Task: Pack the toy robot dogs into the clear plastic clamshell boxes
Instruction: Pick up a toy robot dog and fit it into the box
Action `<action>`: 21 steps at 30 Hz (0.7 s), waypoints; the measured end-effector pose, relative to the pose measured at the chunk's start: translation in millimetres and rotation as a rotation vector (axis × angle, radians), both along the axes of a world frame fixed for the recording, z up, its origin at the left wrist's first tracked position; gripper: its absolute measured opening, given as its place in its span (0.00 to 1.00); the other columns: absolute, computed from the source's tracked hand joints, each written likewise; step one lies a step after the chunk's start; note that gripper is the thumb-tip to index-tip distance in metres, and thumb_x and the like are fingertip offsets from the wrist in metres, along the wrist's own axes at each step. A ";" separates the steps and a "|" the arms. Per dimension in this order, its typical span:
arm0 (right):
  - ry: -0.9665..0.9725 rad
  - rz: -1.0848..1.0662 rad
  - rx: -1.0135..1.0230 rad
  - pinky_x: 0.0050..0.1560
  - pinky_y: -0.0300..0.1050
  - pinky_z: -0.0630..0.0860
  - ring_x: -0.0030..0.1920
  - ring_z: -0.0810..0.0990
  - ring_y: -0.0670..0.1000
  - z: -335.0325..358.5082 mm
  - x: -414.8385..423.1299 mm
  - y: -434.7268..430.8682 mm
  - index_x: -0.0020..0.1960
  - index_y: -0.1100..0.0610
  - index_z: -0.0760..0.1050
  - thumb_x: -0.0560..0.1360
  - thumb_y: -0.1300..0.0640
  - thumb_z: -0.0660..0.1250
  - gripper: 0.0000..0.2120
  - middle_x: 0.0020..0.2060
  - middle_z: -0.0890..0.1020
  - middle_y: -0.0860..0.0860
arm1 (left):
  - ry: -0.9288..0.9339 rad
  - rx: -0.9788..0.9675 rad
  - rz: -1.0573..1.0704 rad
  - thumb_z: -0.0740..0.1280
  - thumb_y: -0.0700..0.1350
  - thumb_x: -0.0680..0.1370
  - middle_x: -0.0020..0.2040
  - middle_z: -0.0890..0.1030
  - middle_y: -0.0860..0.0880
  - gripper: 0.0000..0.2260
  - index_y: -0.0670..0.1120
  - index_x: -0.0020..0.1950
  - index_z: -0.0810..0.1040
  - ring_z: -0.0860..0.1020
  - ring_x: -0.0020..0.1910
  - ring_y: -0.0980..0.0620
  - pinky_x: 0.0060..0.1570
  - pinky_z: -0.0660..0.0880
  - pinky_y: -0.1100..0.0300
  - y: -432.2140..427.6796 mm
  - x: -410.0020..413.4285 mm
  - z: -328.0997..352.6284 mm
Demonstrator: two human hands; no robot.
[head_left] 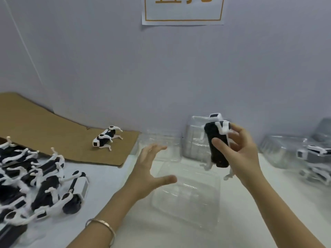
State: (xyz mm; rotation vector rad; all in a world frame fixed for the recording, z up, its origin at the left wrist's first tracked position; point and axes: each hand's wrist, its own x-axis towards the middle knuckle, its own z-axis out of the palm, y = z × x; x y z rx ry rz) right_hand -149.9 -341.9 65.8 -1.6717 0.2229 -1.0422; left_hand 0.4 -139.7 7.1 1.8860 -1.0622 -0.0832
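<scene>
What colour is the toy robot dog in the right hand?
The toy robot dog: black body, white legs; head view.

We see brown cardboard (44, 126) on the white table (286, 185) at left. A paper sign (182, 15), its orange lettering perhaps cropped, hangs on the wall (107, 68).

Blk/wht toy dog (217, 140) aloft, upright, near open clear clamshell (186, 194); dog pile (35, 185) at left.

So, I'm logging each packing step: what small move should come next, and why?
Probably lower the toy robot dog, gripped upright in the right hand, into the open clamshell box lying just below; the left hand hovers open beside it.
</scene>
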 end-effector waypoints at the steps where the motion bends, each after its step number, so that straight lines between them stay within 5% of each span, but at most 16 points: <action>1: -0.067 0.013 0.121 0.42 0.41 0.81 0.48 0.84 0.43 -4.0 0.8 -3.3 0.55 0.38 0.72 0.68 0.55 0.76 0.21 0.49 0.83 0.41 | 0.088 0.078 -0.060 0.73 0.74 0.56 0.72 0.54 0.71 0.37 0.75 0.63 0.65 0.60 0.70 0.66 0.66 0.63 0.59 2.5 3.0 -11.3; 6: -0.223 0.070 0.318 0.42 0.38 0.80 0.48 0.84 0.44 -24.0 5.7 0.8 0.59 0.44 0.69 0.68 0.55 0.71 0.22 0.48 0.83 0.43 | 0.098 0.084 -0.009 0.73 0.71 0.58 0.68 0.46 0.81 0.24 0.65 0.48 0.72 0.54 0.69 0.76 0.63 0.60 0.62 4.6 -16.2 -54.6; 9: -0.159 0.116 0.262 0.42 0.42 0.81 0.49 0.84 0.47 -39.0 9.9 8.1 0.58 0.45 0.69 0.68 0.56 0.71 0.21 0.48 0.84 0.46 | -0.014 0.023 -0.023 0.72 0.72 0.60 0.72 0.44 0.77 0.23 0.61 0.46 0.71 0.44 0.71 0.76 0.67 0.58 0.58 7.5 -29.5 -68.1; 11: -0.070 0.153 0.179 0.43 0.45 0.82 0.50 0.84 0.47 -45.1 14.9 12.7 0.55 0.42 0.70 0.70 0.60 0.71 0.20 0.48 0.85 0.45 | -0.031 -0.026 0.003 0.73 0.74 0.55 0.75 0.40 0.72 0.31 0.67 0.54 0.69 0.43 0.70 0.77 0.65 0.59 0.59 8.0 -31.4 -64.4; 14: 0.061 0.184 0.072 0.46 0.49 0.83 0.52 0.83 0.50 -46.7 24.1 15.4 0.53 0.42 0.71 0.72 0.67 0.71 0.22 0.49 0.84 0.45 | 0.094 -0.075 -0.016 0.74 0.75 0.48 0.75 0.34 0.67 0.53 0.72 0.69 0.54 0.39 0.71 0.75 0.68 0.55 0.57 6.7 -17.5 -55.1; 17: 0.130 0.262 0.071 0.48 0.49 0.82 0.52 0.84 0.53 -48.2 32.4 14.3 0.56 0.50 0.69 0.73 0.68 0.71 0.19 0.50 0.85 0.49 | 0.374 -0.040 -0.206 0.75 0.74 0.48 0.76 0.43 0.68 0.61 0.67 0.74 0.47 0.43 0.75 0.69 0.74 0.50 0.57 3.7 2.8 -52.4; 21: 0.191 0.305 0.073 0.51 0.52 0.82 0.54 0.83 0.53 -55.4 36.8 14.9 0.57 0.50 0.69 0.74 0.67 0.71 0.19 0.51 0.84 0.48 | 0.359 0.049 -0.329 0.78 0.69 0.54 0.72 0.60 0.69 0.53 0.64 0.73 0.57 0.55 0.75 0.63 0.70 0.58 0.68 -4.0 11.0 -58.9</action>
